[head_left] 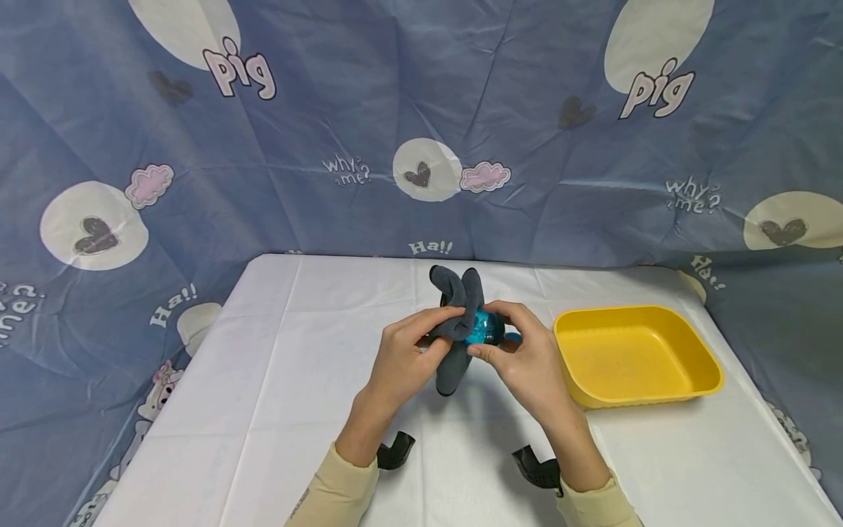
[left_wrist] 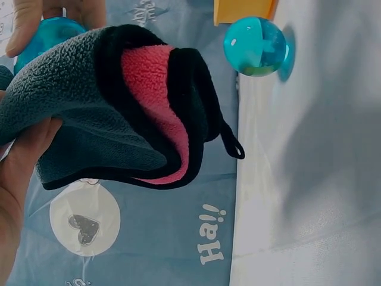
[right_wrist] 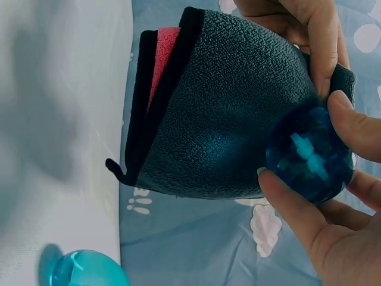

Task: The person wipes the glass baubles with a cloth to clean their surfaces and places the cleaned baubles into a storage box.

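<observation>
Grey fleece cloth (right_wrist: 229,107), pinched in the left hand's (head_left: 407,357) grip, meets the translucent blue globe (right_wrist: 308,164) pinched by the right hand (head_left: 535,359); wiping seems in hand, probably calling for rotation next.

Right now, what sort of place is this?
Probably a makeshift tabletop recording setup, though the wider room is hidden: a white-covered table, a blue printed sheet as backdrop, and a black fitting at the left wrist, perhaps a camera mount.

The head view looks forward and down over the fingers (head_left: 428,318); both wrist views, turned sideways, sit closer, either side, sharing cloth (head_left: 453,369) and ball (head_left: 486,327).
</observation>
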Motion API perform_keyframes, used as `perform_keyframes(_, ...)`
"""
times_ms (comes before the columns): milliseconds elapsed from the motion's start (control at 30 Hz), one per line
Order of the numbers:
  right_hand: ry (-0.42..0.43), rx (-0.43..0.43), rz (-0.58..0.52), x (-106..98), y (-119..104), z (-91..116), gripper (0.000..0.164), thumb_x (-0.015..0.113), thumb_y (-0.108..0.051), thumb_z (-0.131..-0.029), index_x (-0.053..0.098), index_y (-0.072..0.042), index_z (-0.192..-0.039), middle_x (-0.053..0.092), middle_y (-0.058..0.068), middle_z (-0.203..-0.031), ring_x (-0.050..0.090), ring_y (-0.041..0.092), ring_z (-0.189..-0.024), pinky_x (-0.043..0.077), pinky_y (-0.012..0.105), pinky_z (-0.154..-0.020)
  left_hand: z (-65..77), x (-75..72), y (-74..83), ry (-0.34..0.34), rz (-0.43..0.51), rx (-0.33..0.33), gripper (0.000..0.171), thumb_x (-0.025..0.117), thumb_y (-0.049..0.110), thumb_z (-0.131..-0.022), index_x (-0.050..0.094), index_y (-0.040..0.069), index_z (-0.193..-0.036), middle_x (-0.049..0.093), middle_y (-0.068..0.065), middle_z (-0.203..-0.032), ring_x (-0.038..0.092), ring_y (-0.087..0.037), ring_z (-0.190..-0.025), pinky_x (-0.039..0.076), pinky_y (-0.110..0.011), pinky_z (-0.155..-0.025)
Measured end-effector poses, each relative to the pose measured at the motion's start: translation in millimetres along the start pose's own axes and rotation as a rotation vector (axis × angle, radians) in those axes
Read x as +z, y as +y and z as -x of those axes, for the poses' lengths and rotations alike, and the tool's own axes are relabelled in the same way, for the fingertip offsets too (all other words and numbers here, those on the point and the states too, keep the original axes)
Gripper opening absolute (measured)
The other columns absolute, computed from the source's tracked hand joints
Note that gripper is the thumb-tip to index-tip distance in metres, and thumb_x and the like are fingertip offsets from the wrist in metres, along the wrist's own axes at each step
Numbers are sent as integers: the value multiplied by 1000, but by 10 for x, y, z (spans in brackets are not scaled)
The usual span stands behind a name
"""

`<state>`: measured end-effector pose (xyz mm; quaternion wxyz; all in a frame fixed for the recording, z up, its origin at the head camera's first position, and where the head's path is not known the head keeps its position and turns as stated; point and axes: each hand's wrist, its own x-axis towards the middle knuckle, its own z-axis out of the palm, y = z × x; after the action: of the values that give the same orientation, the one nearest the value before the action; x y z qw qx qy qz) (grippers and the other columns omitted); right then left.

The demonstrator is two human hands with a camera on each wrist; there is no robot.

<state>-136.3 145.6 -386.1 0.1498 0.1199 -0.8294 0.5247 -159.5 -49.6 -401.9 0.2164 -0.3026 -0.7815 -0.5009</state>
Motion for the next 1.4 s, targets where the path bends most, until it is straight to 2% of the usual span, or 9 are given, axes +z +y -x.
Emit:
perform_keyframes(267, -2, -34, 39, -4, 8, -2, 54, 88, -20, -74, 65, -27, -122, 64, -8, -122, 60, 12, -115, 60, 35, -85, 6, 3, -12, 4, -1, -5, 33, 62, 3, -94, 70, 17, -123, 73, -4, -117, 72, -13, -90, 57, -20, -65)
perform_keyframes(533, -4, -52, 54, -10, 6, -9, 56, 89, -18, -72, 65, -30, -121, 62, -9, -123, 61, 12, -112, 60, 42, -85, 3, 12, -17, 12, 2, -5, 33, 63, 4, -94, 70, 19, -123, 73, -2, -116, 71, -12, -86, 56, -20, -63)
perform_keyframes(900, -2, -73, 93, -10, 4, 3, 58, 90, -12, -69, 66, -24, -120, 61, -9, -123, 62, 10, -109, 59, 39, -84, 10, 16, -28, 1, 9, -5, 34, 62, 4, -95, 70, 21, -124, 73, -1, -117, 70, -9, -86, 55, -19, -63)
perform_keyframes(1400, 8, -77, 114, 1, 14, 3, 57, 91, -16, -69, 66, -28, -119, 62, -11, -123, 61, 7, -106, 58, 35, -81, 6, 9, -21, -6, 7, -6, 34, 63, 6, -95, 69, 20, -125, 72, -2, -119, 71, -11, -92, 57, -19, -66)
